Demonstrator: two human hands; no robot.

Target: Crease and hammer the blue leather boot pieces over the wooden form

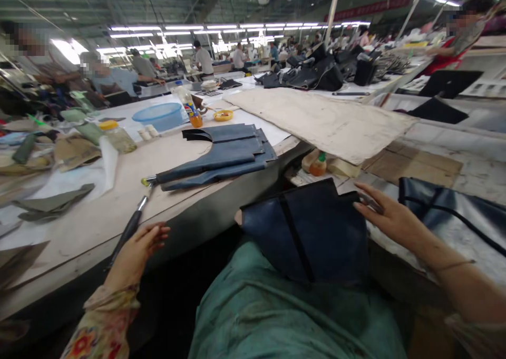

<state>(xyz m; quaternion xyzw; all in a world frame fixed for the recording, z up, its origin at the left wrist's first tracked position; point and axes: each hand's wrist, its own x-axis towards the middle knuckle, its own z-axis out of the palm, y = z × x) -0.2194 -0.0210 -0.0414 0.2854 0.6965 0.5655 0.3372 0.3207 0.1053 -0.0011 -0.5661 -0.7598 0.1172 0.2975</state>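
Left fingers curl loosely beside a black-handled tool; open room separates them from the dark blue panel. Right fingers meet its upper right edge; whether pinching, I cannot tell. Its lower edge blurs into shadow.

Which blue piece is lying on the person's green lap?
The middle blue piece, with the right hand at its upper right edge. The left blue pieces and the right blue piece lie on tables instead.
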